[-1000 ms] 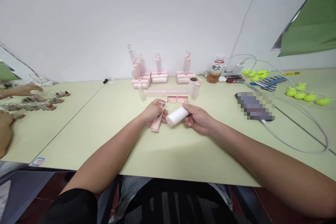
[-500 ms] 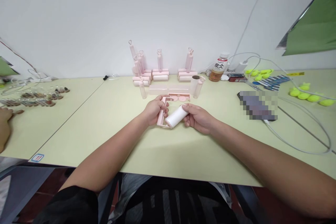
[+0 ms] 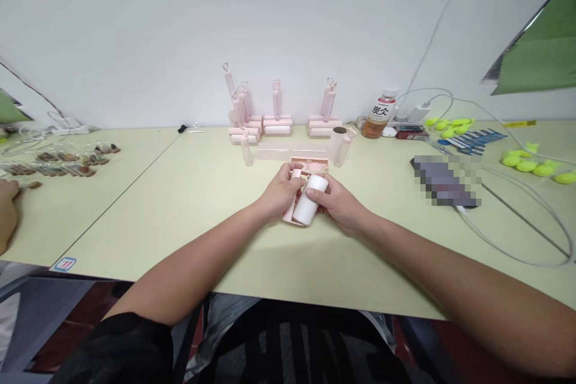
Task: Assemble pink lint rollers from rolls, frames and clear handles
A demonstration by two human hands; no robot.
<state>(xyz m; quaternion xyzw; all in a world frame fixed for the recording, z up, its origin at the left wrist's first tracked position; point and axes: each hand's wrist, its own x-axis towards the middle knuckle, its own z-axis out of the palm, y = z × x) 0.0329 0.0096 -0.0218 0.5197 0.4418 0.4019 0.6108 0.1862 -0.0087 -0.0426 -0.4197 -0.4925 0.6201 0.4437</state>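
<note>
Bottle (image 3: 380, 113) beyond, right of grip: amber liquid (image 3: 373, 129) inside. Left hand (image 3: 279, 193) closed on pink holder (image 3: 289, 213); right hand (image 3: 341, 203) wrapped round white roll (image 3: 309, 206), alongside holder.

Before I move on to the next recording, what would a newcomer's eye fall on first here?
Probably the bright white roll near the middle of the view, held in the person's right grip, with a pale-pink piece in the left grip beside it. Next, perhaps, the row of neon-yellow pieces at the far right, and the labelled bottle of amber liquid standing farther back, right of centre.
</note>
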